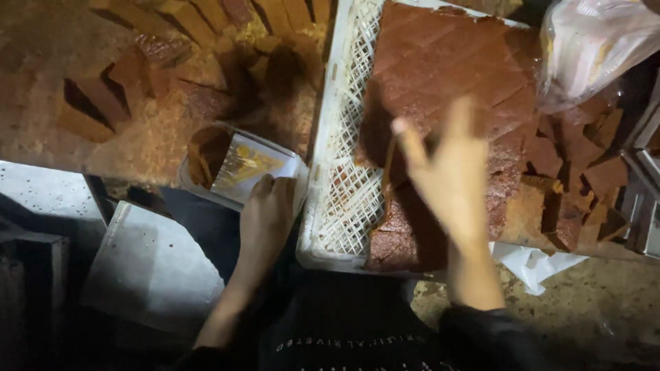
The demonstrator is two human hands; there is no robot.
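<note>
My left hand [265,216] grips the near edge of a small clear plastic box [237,165] that holds a brown cake piece and a yellow printed label. My right hand [447,182] hovers with fingers spread over a white lattice crate [344,158] filled with a reddish-brown slab of cake [447,69] cut into squares. Nothing is in the right hand. Its fingertips are just above the cake near the crate's middle.
A board at the upper left carries loose brown cake pieces [172,41] and crumbs. More broken pieces [577,178] lie right of the crate. A clear plastic bag [598,48] sits at the top right, grey flat sheets [151,268] at the lower left.
</note>
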